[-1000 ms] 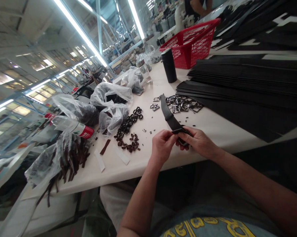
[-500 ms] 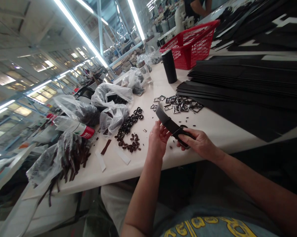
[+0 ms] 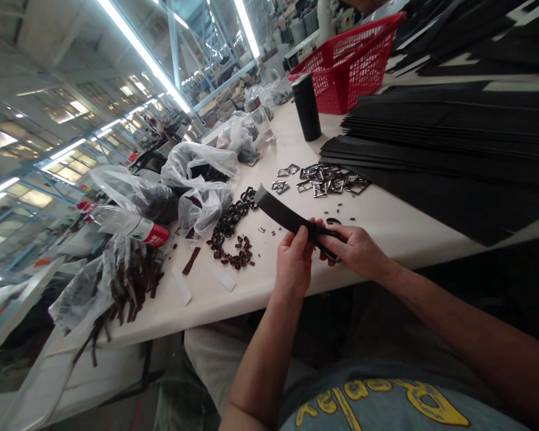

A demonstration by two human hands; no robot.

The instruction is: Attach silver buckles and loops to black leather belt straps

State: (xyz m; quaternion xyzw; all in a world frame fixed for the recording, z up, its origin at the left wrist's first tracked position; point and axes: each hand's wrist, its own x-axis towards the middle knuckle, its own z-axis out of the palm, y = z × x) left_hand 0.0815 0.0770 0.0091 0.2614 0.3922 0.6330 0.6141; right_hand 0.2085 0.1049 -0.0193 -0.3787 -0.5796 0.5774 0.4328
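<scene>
A black strap (image 3: pixel 280 214) slants up and left from between my two hands over the table. My left hand (image 3: pixel 295 256) is closed on it, thumb on top, near its lower end. My right hand (image 3: pixel 356 251) is closed around the strap's right-hand end, where something dark with a loop, perhaps scissors, shows; the fingers hide much of it. Just behind the hands lies a small black ring (image 3: pixel 333 221). Metal buckles (image 3: pixel 325 181) are heaped farther back. Black loops (image 3: pixel 234 216) and small brown loops (image 3: pixel 238 257) form a curved pile to the left.
Stacked black sheets (image 3: pixel 431 149) cover the table's right side. A black tumbler (image 3: pixel 307 109) and a red basket (image 3: pixel 347 75) stand at the back. Plastic bags (image 3: pixel 200 164), a bottle with a red label (image 3: pixel 150 231) and brown strips (image 3: pixel 132 281) are on the left.
My left hand has closed on the strap near my right hand. The strap's free end has swung left and lower. The view has shifted slightly.
</scene>
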